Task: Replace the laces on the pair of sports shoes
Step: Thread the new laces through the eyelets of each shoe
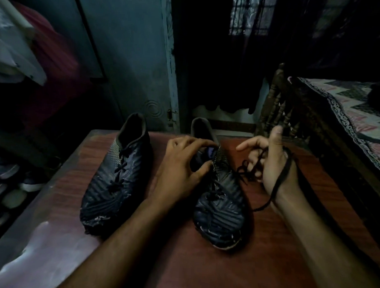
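Two dark sports shoes stand on a reddish-brown table (267,243), toes toward me. The left shoe (116,180) is laced with a dark lace and nobody touches it. My left hand (182,165) grips the right shoe (221,207) at its tongue and collar, fingers curled over the opening. My right hand (272,164) is raised beside that shoe and holds a dark lace (280,179). The lace loops around the palm and wrist and runs back to the shoe's eyelets. Part of the right shoe's lacing is hidden behind my left hand.
A bed with a patterned cover (347,119) and a wooden railing stands at the right. A blue door (132,55) is behind the table. Clothes hang at the upper left, and several shoes (9,180) lie on a rack at the left. The room is dim.
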`<control>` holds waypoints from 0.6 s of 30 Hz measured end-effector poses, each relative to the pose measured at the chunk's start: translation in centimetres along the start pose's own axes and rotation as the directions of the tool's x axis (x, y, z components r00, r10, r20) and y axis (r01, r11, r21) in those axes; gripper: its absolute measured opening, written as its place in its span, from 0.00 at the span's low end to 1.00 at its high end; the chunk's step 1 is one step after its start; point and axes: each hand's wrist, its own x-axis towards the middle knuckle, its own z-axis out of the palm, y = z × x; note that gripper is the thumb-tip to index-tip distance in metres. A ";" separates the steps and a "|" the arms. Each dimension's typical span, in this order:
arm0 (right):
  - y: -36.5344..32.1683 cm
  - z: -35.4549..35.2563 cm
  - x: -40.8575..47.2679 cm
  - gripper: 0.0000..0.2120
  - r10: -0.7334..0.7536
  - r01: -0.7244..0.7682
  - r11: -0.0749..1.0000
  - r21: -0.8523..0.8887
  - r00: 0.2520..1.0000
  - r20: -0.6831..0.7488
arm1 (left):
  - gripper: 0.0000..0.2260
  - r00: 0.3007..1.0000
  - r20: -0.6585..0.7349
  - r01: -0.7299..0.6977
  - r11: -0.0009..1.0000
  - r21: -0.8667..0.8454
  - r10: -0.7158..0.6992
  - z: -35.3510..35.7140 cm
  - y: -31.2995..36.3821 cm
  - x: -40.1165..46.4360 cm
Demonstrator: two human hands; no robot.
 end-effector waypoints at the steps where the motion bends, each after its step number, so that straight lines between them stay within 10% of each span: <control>1: 0.0 0.1 -0.1 0.36 0.024 -0.026 0.999 0.047 0.999 0.026 | 0.16 0.999 -0.013 -0.030 1.000 0.003 0.030 0.1 0.1 -0.1; 12: 0.9 1.3 -0.3 0.33 0.043 -0.046 0.963 0.264 0.999 0.017 | 0.16 0.971 -0.089 -0.221 0.975 0.018 0.222 1.2 3.6 -1.1; 18: 0.7 0.1 -0.3 0.18 -0.101 0.008 0.966 0.257 0.931 0.350 | 0.10 0.989 -0.127 -0.105 0.962 -0.252 0.075 -0.1 2.8 -0.4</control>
